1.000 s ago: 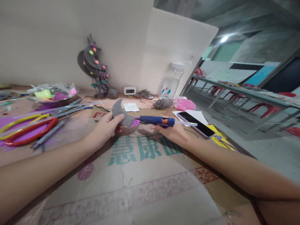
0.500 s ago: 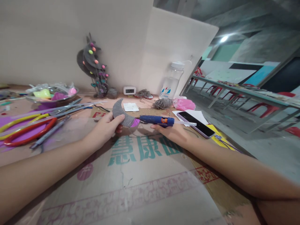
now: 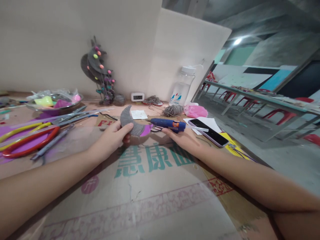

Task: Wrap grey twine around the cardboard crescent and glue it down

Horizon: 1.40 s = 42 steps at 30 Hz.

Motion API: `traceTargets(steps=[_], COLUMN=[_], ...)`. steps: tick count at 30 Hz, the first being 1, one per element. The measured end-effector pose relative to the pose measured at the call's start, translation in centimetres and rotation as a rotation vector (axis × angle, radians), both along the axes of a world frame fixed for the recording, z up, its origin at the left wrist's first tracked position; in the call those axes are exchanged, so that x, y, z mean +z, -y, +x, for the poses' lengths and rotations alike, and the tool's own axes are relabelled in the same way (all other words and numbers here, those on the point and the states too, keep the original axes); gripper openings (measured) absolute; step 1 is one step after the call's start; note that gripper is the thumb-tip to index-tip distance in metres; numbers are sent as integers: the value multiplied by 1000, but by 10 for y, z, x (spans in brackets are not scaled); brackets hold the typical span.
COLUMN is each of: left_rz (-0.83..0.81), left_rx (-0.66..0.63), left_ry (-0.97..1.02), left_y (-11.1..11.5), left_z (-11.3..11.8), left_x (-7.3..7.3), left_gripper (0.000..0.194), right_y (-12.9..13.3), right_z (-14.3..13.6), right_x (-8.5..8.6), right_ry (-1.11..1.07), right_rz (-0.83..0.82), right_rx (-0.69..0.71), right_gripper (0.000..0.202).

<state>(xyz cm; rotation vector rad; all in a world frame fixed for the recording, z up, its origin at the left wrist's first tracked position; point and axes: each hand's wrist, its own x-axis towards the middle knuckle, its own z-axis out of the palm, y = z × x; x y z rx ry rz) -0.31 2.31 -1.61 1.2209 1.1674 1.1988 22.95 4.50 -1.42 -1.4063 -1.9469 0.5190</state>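
Between the thumb and fingers of my left hand (image 3: 119, 132) is a crescent (image 3: 131, 122) wrapped in grey yarn, with a bare purple tip at its right end. My right hand (image 3: 178, 136) holds a blue glue gun (image 3: 168, 124) from below, its nozzle pointing left towards the purple tip with a small gap between. A clear glue stick sticks out of the gun's rear. Both hands are above a cardboard sheet (image 3: 140, 200) with green characters.
Scissors (image 3: 30, 146) and a bowl of coloured pieces (image 3: 55, 106) are at left. Behind are a decorated moon ornament (image 3: 96, 66), a timer (image 3: 137, 97), grey yarn (image 3: 172, 110) and a water bottle (image 3: 180, 87). A phone (image 3: 208, 132) lies at right.
The glue gun's nozzle has moved up and slightly away from the purple tip. More of the purple tip shows, and the crescent stays in my left hand.
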Motion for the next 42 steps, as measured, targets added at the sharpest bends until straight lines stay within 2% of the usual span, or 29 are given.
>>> traceTargets(steps=[6,13,18,21,25,28,34,38,42], left_rz=[-27,-18,-66,-74,-50,-58,-37,-28,42], left_rx=[-27,-38,-11,1,-6,-5,5,14,34], left_ry=[117,111,86,86,34,32,22,20,-7], left_y=[-5,-5,-3,-2,-2,-2,-1,-3,-5], left_z=[-4,-4,-2,0,1,0,1,1,-2], left_x=[-4,-4,-1,2,3,2,1,0,-2], left_gripper=[23,27,29,28,28,28,29,28,27], right_y=[-15,-29,-61,-83,-109,-120,-108,-84,-53], right_z=[7,8,-6,-24,-42,-45,-30,-17,-8], right_x=[-2,4,12,13,6,1,6,12,15], right_ry=[-71,-127,-34,62,192,230,292,309,258], right_rz=[35,-16,-40,-14,2,-1,47,131,312], right_rx=[-20,51,-14,28,12,13,96,82,120], right_gripper=[51,44,44,44,37,35,39,31,33])
